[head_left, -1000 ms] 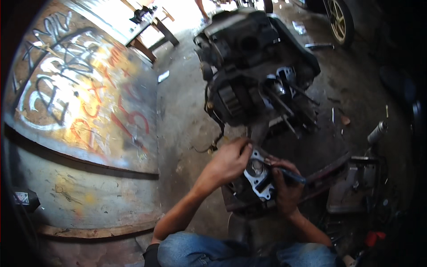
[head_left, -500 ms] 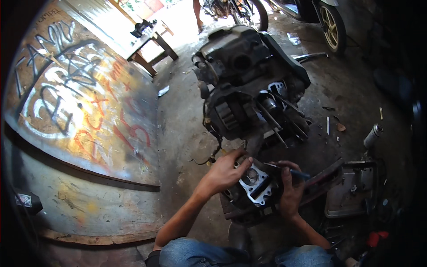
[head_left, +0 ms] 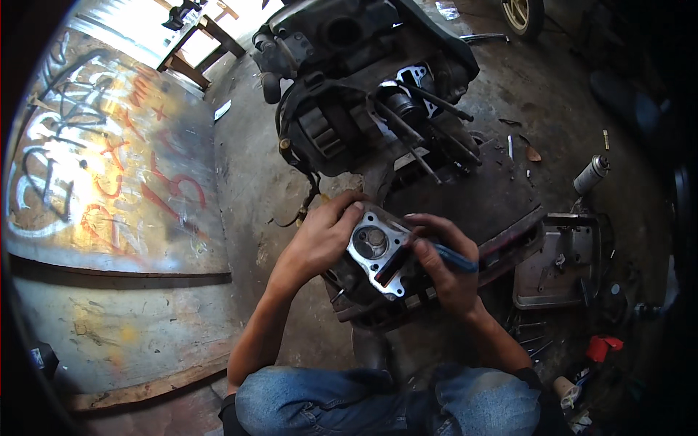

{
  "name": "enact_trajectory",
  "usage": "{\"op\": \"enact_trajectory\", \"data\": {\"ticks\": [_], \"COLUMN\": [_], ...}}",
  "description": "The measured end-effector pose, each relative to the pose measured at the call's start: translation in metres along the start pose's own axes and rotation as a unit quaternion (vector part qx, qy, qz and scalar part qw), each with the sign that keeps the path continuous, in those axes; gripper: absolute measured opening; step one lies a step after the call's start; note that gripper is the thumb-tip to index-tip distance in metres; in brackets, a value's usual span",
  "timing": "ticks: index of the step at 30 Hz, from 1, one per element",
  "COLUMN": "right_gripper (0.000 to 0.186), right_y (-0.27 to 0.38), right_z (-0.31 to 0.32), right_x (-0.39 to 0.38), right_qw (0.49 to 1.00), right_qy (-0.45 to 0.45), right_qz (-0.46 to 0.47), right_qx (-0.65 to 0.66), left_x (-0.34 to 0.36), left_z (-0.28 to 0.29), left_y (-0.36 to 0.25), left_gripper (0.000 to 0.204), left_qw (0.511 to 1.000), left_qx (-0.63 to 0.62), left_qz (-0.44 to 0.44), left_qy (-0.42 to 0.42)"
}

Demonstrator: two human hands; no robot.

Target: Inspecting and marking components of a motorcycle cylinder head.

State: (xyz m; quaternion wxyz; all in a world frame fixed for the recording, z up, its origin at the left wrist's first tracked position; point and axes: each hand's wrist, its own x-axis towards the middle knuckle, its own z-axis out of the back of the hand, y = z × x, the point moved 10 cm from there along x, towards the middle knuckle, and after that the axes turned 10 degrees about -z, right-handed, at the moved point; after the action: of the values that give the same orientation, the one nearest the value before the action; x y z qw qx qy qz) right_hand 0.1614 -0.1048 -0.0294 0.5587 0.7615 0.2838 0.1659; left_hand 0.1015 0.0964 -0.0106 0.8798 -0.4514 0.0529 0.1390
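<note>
a pale metal casting (head_left: 375, 245) lies face up on the near-left part of a dark low platform (head_left: 465, 192), between the two hands. the left hand (head_left: 318, 236) rests at its far-left corner, thumb at the edge; some fingers are hidden, so i cannot tell how firmly it grips. the right hand (head_left: 454, 269) is closed around a blue-handled tool (head_left: 456, 258), at the casting's right edge; whether the tip touches metal cannot be told. as for progress, the casting sits apart from the dark engine (head_left: 327, 102) on the far side, whose long studs (head_left: 418, 156) stand bare, so the two are not joined. most of the flat face looks bright and bare, while the round recess is dull and mottled; how much work on it remains is unclear. a metal tray (head_left: 518, 291) lies to the right.
</note>
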Motion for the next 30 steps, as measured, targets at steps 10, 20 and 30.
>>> {"op": "enact_trajectory", "data": {"ticks": [10,20,30], "right_gripper": [0.023,0.026,0.026], "right_y": [0.005,0.008,0.009], "right_z": [-0.003,-0.004,-0.004], "right_x": [0.006,0.005,0.01], "right_qw": [0.984,0.979,0.98], "right_qy": [0.037,0.05,0.051], "right_qz": [0.112,0.114,0.11], "right_qx": [-0.133,-0.158,-0.157], "left_x": [0.004,0.003,0.006], "left_z": [0.001,0.001,0.006], "left_y": [-0.003,-0.005,-0.008], "left_gripper": [0.04,0.041,0.042], "left_qw": [1.0,1.0,1.0], "left_qx": [0.001,-0.003,0.025], "left_qz": [0.003,0.009,-0.001], "left_qy": [-0.018,-0.015,-0.016]}}
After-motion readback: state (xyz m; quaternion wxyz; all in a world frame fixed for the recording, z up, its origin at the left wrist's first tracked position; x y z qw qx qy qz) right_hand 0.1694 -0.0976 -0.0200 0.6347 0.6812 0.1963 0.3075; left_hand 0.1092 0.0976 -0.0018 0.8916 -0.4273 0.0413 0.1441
